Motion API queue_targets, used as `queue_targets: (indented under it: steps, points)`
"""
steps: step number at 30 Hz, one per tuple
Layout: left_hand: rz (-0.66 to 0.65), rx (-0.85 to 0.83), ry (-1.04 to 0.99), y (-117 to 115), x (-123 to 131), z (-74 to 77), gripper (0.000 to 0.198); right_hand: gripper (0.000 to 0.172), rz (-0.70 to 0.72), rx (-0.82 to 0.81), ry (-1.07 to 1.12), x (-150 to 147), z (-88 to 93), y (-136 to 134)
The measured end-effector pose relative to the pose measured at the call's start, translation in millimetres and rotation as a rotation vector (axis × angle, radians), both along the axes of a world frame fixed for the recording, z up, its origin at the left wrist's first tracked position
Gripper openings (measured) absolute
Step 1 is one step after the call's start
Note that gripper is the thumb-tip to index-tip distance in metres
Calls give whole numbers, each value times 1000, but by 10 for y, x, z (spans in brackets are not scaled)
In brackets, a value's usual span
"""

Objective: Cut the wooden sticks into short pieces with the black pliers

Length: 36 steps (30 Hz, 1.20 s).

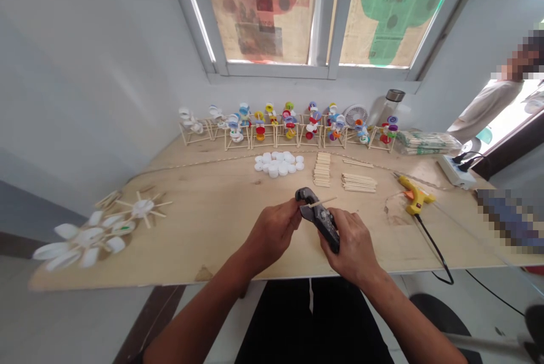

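Note:
In my right hand [355, 242] is a dark pipe cutter [323, 225], gripped by its handles and tilted up to the left. A thin wooden stick [325, 202] lies across its jaws, with one end sticking out to the right. My left hand [272, 233] is closed beside the cutter's head, its fingertips pinching the stick's other end, which is mostly hidden. Just beyond the hands are a stack of short sticks [322, 170], a bundle of longer sticks [359, 182] and a cluster of white bottle caps [279, 163].
Small stick frames with coloured caps [289, 126] line the wall. A yellow glue gun [414, 197] with a black cord lies right, near a power strip [457, 171]. White petal-like wheels [87, 237] and a stick wheel [142, 208] lie left. Another person [488, 103] stands at far right.

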<state>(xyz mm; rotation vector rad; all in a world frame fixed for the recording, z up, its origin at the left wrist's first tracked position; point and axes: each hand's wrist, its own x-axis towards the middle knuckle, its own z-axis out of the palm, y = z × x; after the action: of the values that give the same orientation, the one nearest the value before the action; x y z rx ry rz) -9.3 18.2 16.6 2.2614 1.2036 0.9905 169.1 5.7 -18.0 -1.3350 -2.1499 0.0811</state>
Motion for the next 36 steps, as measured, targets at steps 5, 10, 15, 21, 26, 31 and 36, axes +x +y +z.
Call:
queue_targets:
  steps: [5, 10, 15, 21, 26, 31, 36]
  points:
    - [-66, -68, -15, 12, -45, 46, 24, 24, -11, -3, -23, -10, -6, -24]
    - [-73, -111, -22, 25, -73, 86, 25, 17, -30, -33, -59, -41, -25, -23]
    - [-64, -110, -27, 49, -83, 102, 25, 9, -69, -38, -89, -76, -54, -17]
    - [-41, -97, -3, 91, -100, 63, 20, 7, -116, -48, -126, -103, -88, -2]
    - [-44, -87, 9, 135, -116, 27, 18, 8, -151, -76, -151, -130, -118, 10]
    - [-45, -112, 8, 180, -126, 6, 18, 8, -163, -126, -160, -146, -168, 24]
    - [-42, -124, 34, 227, -134, -43, 19, 9, -158, -190, -166, -158, -224, 57]
